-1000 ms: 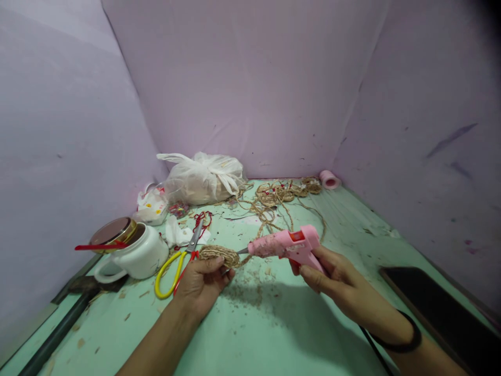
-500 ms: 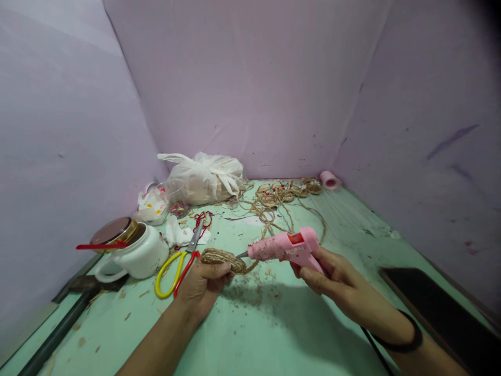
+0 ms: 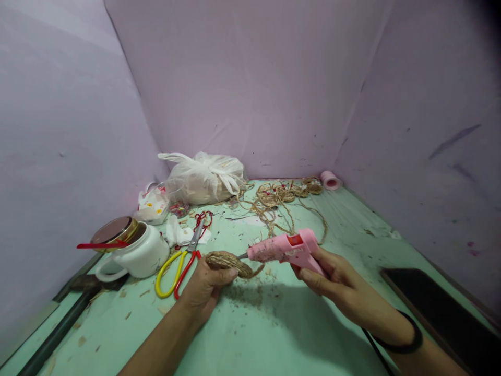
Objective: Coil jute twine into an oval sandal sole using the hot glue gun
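Note:
My left hand (image 3: 209,284) pinches a coil of brown twine (image 3: 230,262) between thumb and fingers, above the middle of the table. A tail of twine sticks out from the coil's right end. In my right hand (image 3: 332,277) is a pink hot glue gun (image 3: 284,247), its handle wrapped by my fingers. The gun's metal nozzle points left and sits at the coil's upper right edge; whether it touches cannot be made out. Brown specks cling to the barrel. Scissors (image 3: 178,271) with one yellow and one red handle lie left of the coil.
A white mug (image 3: 146,256) stands at left, with a gold-rimmed lid (image 3: 113,232) by it and a hammer (image 3: 66,318) below. Farther back are a white plastic bag (image 3: 203,180), beaded twine coils (image 3: 274,193) and a pink roll (image 3: 331,180). A dark flat object (image 3: 434,308) lies at right.
My left hand has shifted slightly right with the twine coil, and the coil has turned a little. The glue gun has barely moved.

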Available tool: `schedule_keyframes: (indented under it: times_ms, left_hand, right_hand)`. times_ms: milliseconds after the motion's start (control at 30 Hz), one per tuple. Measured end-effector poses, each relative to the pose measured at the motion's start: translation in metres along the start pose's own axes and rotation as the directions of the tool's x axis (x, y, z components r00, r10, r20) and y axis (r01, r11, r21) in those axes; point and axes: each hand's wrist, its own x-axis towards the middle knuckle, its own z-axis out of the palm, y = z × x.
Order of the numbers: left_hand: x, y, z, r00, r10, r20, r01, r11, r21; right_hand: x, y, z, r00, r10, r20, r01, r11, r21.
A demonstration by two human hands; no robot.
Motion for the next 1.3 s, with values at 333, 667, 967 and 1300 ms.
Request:
schedule_keyframes:
  times_ms: [333, 667, 967, 1300]
  left_hand:
    - [-0.0007, -0.0002, 0.0012, 1.000, -0.025, 0.008, 0.025, 0.999, 0.020]
    - [-0.0026, -0.0002, 0.0042, 1.000, -0.017, 0.016, 0.016, 0.998, 0.054]
    - [-0.0016, -0.0004, -0.0006, 0.999, -0.042, 0.018, 0.042, 0.999, 0.031]
    - [0.0001, -0.0008, -0.0022, 0.998, -0.038, 0.045, 0.034, 0.995, 0.097]
  right_hand:
    - [0.0004, 0.0047, -0.0012, 1.000, -0.005, 0.010, 0.005, 1.000, -0.008]
    - [0.0021, 0.0036, 0.0001, 0.999, -0.036, -0.002, 0.036, 0.999, -0.007]
    - [0.0001, 0.0012, -0.0017, 1.000, -0.018, 0.005, 0.019, 1.000, -0.022]
    - [-0.0001, -0.0014, -0.0039, 1.000, -0.017, 0.008, 0.018, 0.999, -0.039]
